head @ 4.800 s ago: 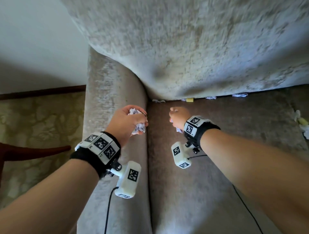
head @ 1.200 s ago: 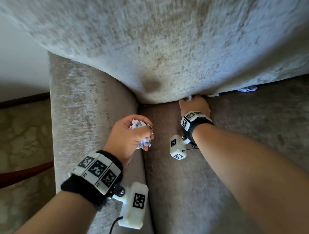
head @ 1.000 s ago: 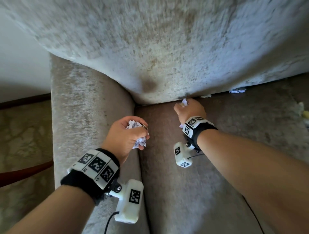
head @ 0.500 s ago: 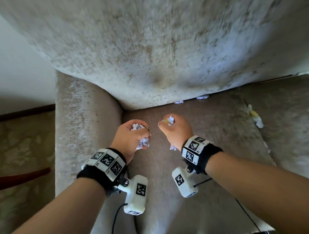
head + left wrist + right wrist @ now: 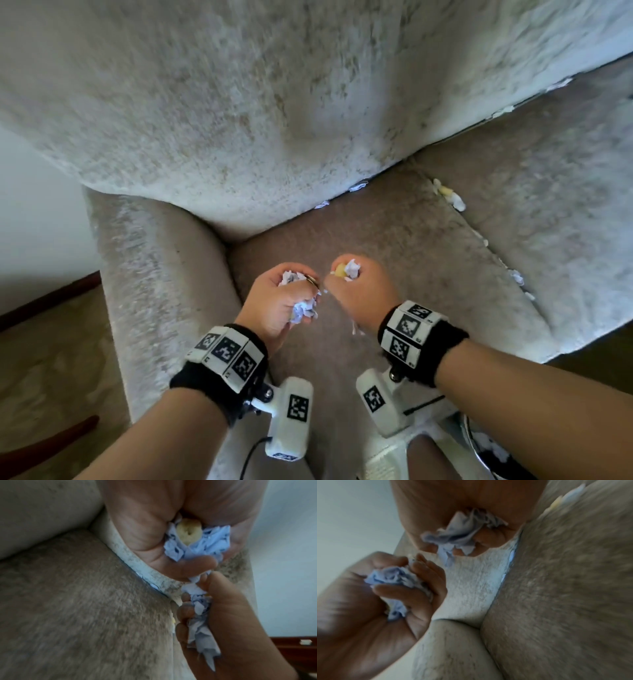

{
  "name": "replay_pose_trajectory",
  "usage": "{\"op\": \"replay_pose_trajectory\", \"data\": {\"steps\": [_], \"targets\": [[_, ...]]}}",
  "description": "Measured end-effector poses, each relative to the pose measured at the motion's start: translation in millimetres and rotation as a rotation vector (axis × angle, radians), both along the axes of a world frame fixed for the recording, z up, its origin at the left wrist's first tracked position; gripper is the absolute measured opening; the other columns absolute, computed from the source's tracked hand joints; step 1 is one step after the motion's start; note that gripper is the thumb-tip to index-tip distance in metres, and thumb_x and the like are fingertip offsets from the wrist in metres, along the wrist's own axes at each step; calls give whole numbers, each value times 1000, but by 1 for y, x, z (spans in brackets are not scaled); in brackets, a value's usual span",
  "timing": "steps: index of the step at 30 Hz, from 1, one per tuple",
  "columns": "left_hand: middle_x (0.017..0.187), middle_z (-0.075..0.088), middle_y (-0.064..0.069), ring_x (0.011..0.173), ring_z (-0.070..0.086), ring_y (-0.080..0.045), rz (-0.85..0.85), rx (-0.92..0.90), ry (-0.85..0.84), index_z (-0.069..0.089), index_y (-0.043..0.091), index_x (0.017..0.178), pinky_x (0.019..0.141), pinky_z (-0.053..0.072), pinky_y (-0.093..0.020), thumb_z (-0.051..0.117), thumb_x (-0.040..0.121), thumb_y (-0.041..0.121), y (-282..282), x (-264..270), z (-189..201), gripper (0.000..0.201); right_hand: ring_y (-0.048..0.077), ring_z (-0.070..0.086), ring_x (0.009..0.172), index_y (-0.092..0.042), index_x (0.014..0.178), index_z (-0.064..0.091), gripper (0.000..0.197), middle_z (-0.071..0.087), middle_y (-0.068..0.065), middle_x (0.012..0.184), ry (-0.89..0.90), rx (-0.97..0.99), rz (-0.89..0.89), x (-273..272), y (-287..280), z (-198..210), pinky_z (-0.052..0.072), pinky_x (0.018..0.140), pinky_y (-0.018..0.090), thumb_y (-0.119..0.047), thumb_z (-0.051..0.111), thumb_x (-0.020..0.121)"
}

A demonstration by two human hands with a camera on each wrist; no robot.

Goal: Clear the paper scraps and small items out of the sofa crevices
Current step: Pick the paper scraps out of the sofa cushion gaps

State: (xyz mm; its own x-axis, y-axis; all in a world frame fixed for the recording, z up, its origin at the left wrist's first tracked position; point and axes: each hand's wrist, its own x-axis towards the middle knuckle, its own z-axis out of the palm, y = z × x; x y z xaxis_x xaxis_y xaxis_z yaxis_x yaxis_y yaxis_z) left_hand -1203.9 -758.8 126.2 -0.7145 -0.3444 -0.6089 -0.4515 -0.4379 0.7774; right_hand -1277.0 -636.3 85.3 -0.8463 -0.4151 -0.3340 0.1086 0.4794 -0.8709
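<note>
Over the brown seat cushion (image 5: 394, 222) my two fists hang side by side, almost touching. My left hand (image 5: 274, 308) grips a wad of white paper scraps (image 5: 301, 310), and a gold-coloured ring (image 5: 311, 279) shows at its fingers. In the left wrist view the left hand (image 5: 145, 520) also holds a yellowish round bit (image 5: 187, 531) among the paper (image 5: 214, 540). My right hand (image 5: 363, 294) grips crumpled paper (image 5: 352, 267) and a small yellow item (image 5: 340, 270). Paper (image 5: 462, 534) dangles from the bottom of that fist (image 5: 453, 500).
White scraps (image 5: 358, 186) still poke out under the back cushion. A yellow bit (image 5: 445, 192) and several white scraps (image 5: 515, 275) lie in the gap between the seat cushions. The armrest (image 5: 154, 274) is at my left. A shiny-rimmed container (image 5: 467, 435) stands at the lower right.
My right hand pulled back from the crevice under the back cushion with a scrap and the yellow item, and came beside my left hand. Both hands drew toward me.
</note>
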Motion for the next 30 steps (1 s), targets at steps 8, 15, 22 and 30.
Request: {"op": "replay_pose_trajectory", "data": {"steps": [8,15,22,30], "targets": [[57,61,-11,48,57,-20,-262,60,37,69,14,63,41,41,-21,59,60,0,86,-7,15,18,14,39,49,-7,56,47,21,41,2,49,-9,-82,-274,20,101,40,37,48,29,-20,61,64],[55,61,-9,44,58,-17,-414,99,46,62,6,75,39,43,-19,56,77,-12,170,-19,11,20,11,53,54,-17,69,69,8,59,-6,56,-48,-106,-449,42,200,34,47,56,27,-9,68,71],[60,60,-12,48,57,-23,-565,107,-40,62,5,72,40,41,-21,57,73,-14,253,1,7,20,14,41,51,-1,66,55,14,45,2,54,-63,-165,-528,91,285,34,36,53,27,-13,60,69],[67,58,-15,54,57,-23,-740,110,-80,67,7,74,43,38,-22,57,58,-4,329,19,15,22,13,33,47,2,59,49,28,37,3,50,-36,-228,-668,134,354,42,30,48,21,-17,66,67]]}}
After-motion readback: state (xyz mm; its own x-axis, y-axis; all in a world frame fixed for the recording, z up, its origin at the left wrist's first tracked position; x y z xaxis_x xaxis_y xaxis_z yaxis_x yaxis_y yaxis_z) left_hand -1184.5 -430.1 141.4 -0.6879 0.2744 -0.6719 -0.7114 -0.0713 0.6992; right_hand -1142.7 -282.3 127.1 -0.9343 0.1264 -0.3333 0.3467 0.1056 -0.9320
